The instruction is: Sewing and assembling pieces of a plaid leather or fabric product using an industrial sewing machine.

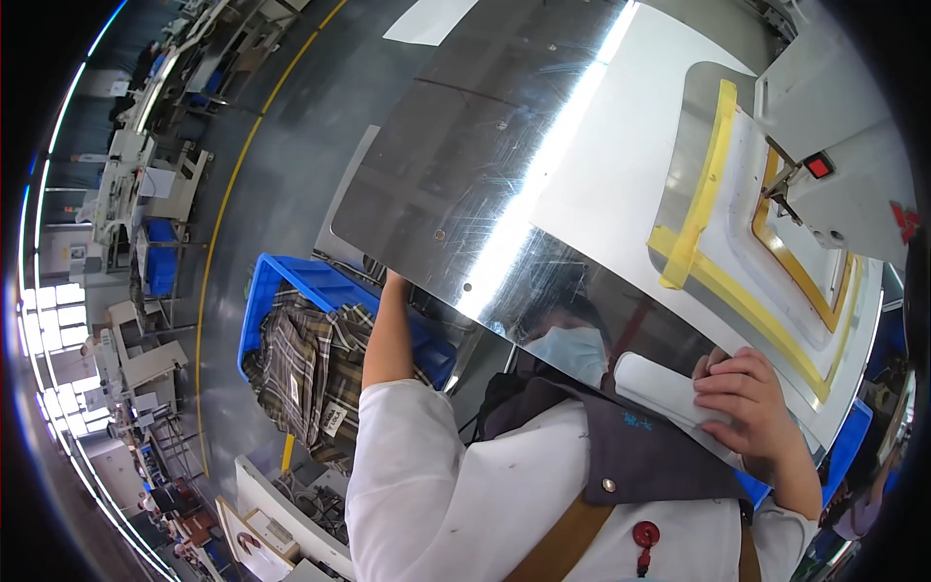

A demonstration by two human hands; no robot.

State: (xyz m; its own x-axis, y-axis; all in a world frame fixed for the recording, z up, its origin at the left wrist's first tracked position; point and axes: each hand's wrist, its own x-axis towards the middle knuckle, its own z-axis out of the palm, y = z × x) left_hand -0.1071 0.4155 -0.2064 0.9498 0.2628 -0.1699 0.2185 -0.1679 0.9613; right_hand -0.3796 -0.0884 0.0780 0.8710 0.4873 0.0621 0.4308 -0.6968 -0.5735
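My left forearm (pixel 388 335) reaches in beneath the edge of a shiny metal tabletop (pixel 446 184). The left hand is hidden under that sheet, so its fingers and anything in them cannot be seen. Beside the arm, a blue plastic crate (pixel 255 315) holds brown and black plaid garments (pixel 301 369) with white labels. At the near edge of the tabletop, my right hand (pixel 742 400) is closed, fingers bent over one end of a long white piece with a rounded end (pixel 655 383). What that piece is made of is not clear.
Right of the metal sheet is a white machine head (pixel 844 126) with a red button, above a clear template (pixel 693 145) edged with yellow tape (pixel 718 184). A white board (pixel 276 504) stands low at left. Workstations (pixel 145 179) line the far left, beyond a yellow floor line (pixel 228 189).
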